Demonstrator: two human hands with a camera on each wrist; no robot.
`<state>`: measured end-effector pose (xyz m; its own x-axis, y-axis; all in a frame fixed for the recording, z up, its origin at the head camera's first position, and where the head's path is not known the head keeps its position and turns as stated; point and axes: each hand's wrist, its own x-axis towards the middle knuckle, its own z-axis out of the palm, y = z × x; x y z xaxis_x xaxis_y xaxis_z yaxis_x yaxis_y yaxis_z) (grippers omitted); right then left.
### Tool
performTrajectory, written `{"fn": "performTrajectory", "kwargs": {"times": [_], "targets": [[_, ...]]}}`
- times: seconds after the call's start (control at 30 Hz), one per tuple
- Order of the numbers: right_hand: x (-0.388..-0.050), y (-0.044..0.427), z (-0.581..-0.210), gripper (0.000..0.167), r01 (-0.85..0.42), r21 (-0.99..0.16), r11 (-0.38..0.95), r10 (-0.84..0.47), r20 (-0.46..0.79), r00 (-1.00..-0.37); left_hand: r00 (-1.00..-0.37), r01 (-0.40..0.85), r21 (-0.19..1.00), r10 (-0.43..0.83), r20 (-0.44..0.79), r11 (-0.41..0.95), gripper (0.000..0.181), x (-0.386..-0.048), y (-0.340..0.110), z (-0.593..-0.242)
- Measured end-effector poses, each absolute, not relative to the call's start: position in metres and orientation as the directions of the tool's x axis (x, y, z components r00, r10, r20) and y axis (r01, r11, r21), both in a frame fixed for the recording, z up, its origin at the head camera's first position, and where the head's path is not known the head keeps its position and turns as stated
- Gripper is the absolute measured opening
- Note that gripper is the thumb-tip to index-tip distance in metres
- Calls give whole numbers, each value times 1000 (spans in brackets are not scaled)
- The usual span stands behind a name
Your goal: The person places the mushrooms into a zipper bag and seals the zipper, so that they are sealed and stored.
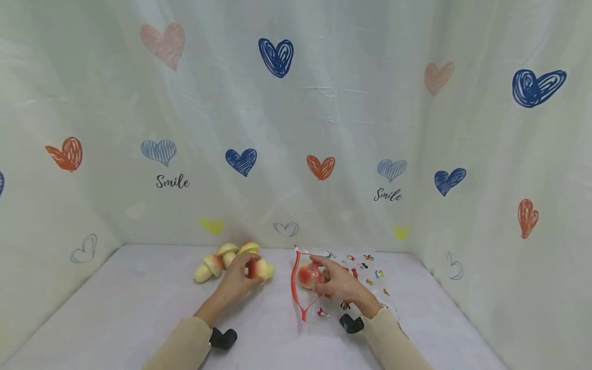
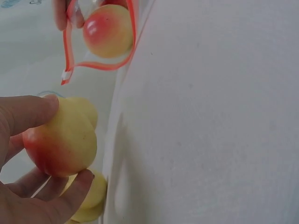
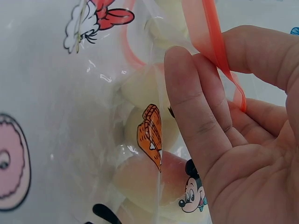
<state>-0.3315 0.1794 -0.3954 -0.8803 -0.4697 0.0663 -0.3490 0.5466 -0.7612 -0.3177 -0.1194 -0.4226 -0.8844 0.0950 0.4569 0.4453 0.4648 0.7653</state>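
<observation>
My left hand (image 1: 237, 281) grips a yellow toy mushroom with a red blush (image 2: 70, 135), thumb on one side and fingers on the other. To its right, my right hand (image 1: 341, 281) pinches the red zip edge (image 3: 216, 39) of a clear zip bag (image 1: 370, 281) printed with cartoon figures. The bag's mouth gapes toward the left hand. Just inside the mouth shows a round red-and-yellow toy (image 2: 110, 30). Through the clear plastic, several more pale yellow and pinkish toys (image 3: 149, 175) are visible in the right wrist view.
Several more toy mushrooms (image 1: 210, 267) lie on the white-covered table (image 1: 115, 308), behind and left of the left hand. A pale curtain (image 1: 296, 113) printed with hearts encloses the back and sides. Black wrist mounts (image 1: 224, 339) sit at both cuffs.
</observation>
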Motion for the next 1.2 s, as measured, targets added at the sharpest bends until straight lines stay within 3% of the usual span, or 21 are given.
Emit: {"fn": "performTrajectory", "kwargs": {"times": [0.47, 1.2], "targets": [[-333, 179, -393, 75, -366, -780, 508, -503, 76, -861, -871, 478, 766, 123, 475, 430, 49, -315, -105, -414], [-329, 179, -391, 75, -379, -738, 558, -495, 70, -866, -893, 444, 794, 136, 429, 414, 48, -313, -87, -414]]}}
